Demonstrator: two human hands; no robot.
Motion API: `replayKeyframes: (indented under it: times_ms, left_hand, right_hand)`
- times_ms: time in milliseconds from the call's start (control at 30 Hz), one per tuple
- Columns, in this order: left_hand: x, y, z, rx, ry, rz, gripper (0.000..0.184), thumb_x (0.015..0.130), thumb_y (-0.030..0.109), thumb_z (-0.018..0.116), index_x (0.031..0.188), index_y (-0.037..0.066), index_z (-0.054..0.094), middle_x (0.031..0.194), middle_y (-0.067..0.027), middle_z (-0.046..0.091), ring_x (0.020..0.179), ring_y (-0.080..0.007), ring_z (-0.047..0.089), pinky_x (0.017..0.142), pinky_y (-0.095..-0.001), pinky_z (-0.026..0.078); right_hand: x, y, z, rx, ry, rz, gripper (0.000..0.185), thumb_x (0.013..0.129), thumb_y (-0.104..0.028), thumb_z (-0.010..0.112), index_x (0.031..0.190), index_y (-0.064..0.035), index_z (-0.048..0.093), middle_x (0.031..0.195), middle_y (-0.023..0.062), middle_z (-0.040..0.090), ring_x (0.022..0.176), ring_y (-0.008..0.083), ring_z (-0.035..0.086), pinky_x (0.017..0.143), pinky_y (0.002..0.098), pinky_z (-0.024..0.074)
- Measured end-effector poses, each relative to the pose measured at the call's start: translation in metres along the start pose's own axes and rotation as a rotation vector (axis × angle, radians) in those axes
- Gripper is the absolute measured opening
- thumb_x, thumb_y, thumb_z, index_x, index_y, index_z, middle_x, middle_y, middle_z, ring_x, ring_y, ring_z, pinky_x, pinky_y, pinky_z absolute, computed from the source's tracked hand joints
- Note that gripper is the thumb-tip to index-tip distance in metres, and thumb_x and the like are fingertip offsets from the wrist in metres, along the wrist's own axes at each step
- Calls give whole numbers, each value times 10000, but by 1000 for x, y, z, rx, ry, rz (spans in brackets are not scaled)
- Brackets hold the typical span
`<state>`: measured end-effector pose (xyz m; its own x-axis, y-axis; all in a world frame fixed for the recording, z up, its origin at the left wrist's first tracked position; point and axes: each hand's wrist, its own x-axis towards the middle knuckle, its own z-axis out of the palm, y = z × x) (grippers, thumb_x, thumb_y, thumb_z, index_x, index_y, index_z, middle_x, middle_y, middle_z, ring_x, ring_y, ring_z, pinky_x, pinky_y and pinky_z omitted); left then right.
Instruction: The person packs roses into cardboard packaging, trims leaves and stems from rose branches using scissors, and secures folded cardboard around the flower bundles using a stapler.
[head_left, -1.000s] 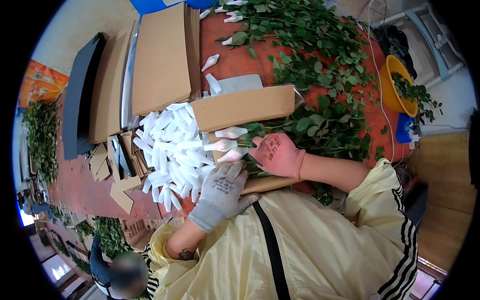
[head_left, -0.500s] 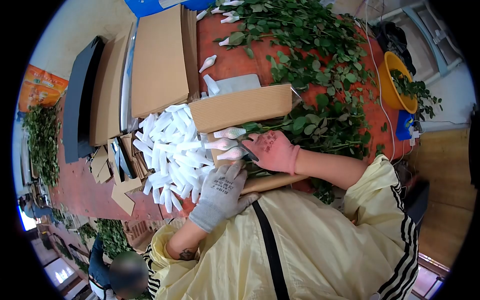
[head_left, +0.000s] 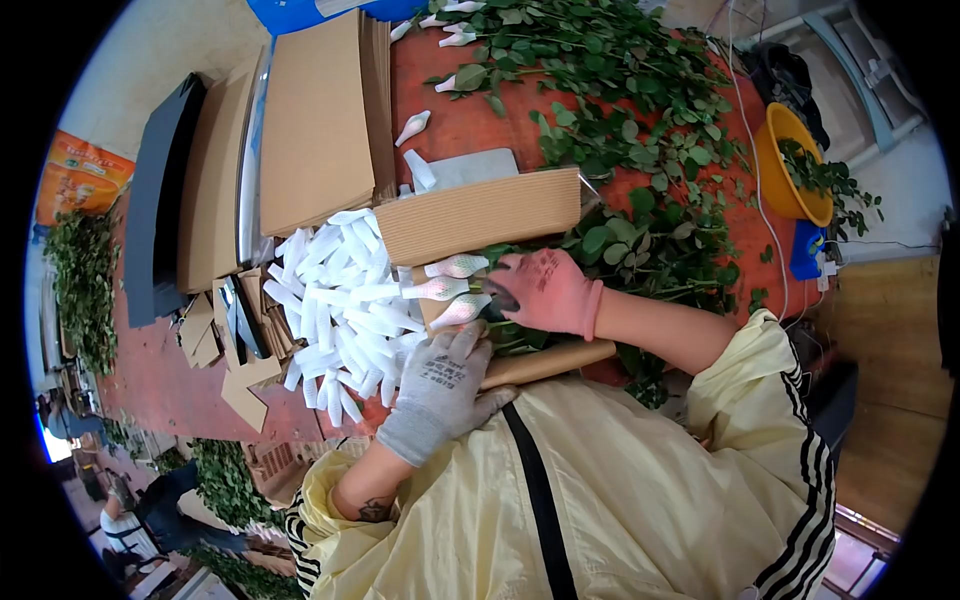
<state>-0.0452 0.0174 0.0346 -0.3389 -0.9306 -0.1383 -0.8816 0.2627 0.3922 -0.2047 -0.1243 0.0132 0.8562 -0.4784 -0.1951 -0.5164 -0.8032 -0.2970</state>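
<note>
My left hand (head_left: pixel 440 382), in a grey glove, lies on the near edge of a brown cardboard wrap (head_left: pixel 550 364), fingers extended and thumb apart. My right hand (head_left: pixel 545 292), in a pink glove with dark fingertips, is curled round stems just behind the flower heads; its fingertips are partly hidden. Three flower heads in white netting (head_left: pixel 440 288) lie side by side on the cardboard, pointing left. A corrugated cardboard strip (head_left: pixel 480 217) lies just beyond them. Left of the heads is a heap of white foam sleeves (head_left: pixel 345 305).
Leafy stems (head_left: pixel 630 100) cover the red table (head_left: pixel 480 120) on the right. Cardboard sheets (head_left: pixel 315 120) are stacked at the back left. A yellow basin (head_left: pixel 790 165) stands at the right edge, near a white cable. Another person (head_left: pixel 180 510) is at the lower left.
My right hand has shifted slightly, and its fingers now curl at the stems behind the heads. My left hand has stayed put. The person at lower left has changed position.
</note>
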Motion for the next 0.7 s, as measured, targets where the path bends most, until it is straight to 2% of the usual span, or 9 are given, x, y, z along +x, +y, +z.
replayKeyframes:
  times_ms: [67, 100, 200, 300, 400, 533, 600, 700]
  left_hand:
    - [1, 1, -3, -41, -19, -16, 644, 769, 514, 608, 1155, -1, 566, 1276, -162, 476, 1140, -329, 469, 928, -436, 395]
    - [1, 1, -4, -80, -36, -36, 639, 761, 498, 623, 1153, -5, 571, 1286, -169, 474, 1157, -343, 460, 940, -447, 390]
    - [0, 2, -5, -75, -24, -28, 633, 759, 492, 629, 1146, -5, 571, 1282, -167, 475, 1151, -341, 464, 934, -450, 392]
    - [3, 2, -5, -63, -24, -18, 632, 751, 491, 637, 1135, -7, 571, 1269, -160, 482, 1139, -336, 473, 927, -449, 395]
    - [2, 0, 0, -50, 29, 13, 634, 758, 535, 612, 1111, 9, 581, 1230, -158, 499, 1114, -320, 486, 924, -416, 401]
    - [3, 5, -4, -30, -20, -37, 637, 732, 505, 649, 1127, 10, 578, 1241, -156, 496, 1111, -330, 489, 912, -443, 406]
    - [4, 5, -3, -28, -34, -51, 653, 728, 513, 650, 1150, 21, 570, 1244, -161, 497, 1120, -335, 487, 922, -440, 406]
    - [4, 6, -3, 8, -13, -43, 699, 756, 527, 619, 1204, 1, 513, 1231, -168, 498, 1130, -322, 483, 941, -419, 391]
  right_hand:
    - [1, 9, -5, 164, 191, 56, 282, 738, -301, 634, 944, -110, 615, 958, 78, 599, 901, 270, 590, 782, 374, 461]
    - [0, 17, -10, 306, 210, 60, 234, 751, -261, 614, 930, -111, 625, 938, 86, 610, 894, 263, 595, 777, 380, 462]
    - [-8, 24, -20, 306, 233, 49, 197, 764, -250, 600, 899, -107, 618, 883, 96, 628, 872, 297, 606, 787, 385, 477]
    - [-12, 21, -17, 255, 158, 9, 225, 768, -245, 595, 942, -102, 602, 856, 102, 635, 845, 293, 617, 767, 383, 482]
    - [-1, -1, -10, 17, -3, 68, 393, 751, -297, 621, 1074, -85, 552, 927, 83, 640, 846, 262, 624, 746, 367, 486]
    - [9, -6, 6, -23, 12, 63, 358, 775, -264, 583, 1061, -52, 540, 900, 112, 631, 860, 280, 628, 733, 389, 491]
    - [13, -2, 11, -12, 0, 46, 379, 762, -255, 589, 1066, -35, 533, 937, 108, 629, 876, 274, 628, 736, 392, 493]
    - [13, -4, 12, -70, 33, 14, 390, 743, -251, 602, 1073, -54, 536, 943, 100, 631, 890, 262, 626, 746, 386, 491]
